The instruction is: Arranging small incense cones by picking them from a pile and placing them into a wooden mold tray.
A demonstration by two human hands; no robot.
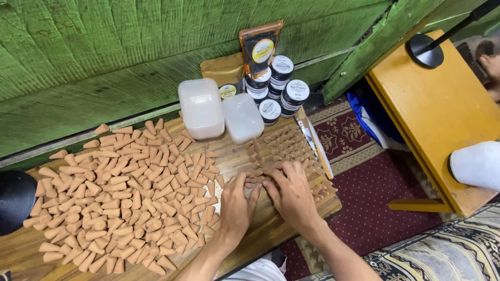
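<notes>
Both hands rest palm down on a low wooden board (260, 229). My left hand (235, 207) lies at the right edge of a wide spread of tan cones (125, 192) lying on their sides. My right hand (291, 193) touches a smaller group of brown cones (284, 148) on the board's right end, fingertips among them. The fingers of the two hands nearly meet. Whether a cone is pinched under the fingers is hidden.
Two frosted plastic boxes (200, 108) (242, 117) stand at the board's far edge, with stacked black jars (281, 88) and pouches (259, 49) behind, against a green wooden wall. A yellow table (442, 109) is at right, over a red carpet (364, 203). A black object (14, 200) sits at left.
</notes>
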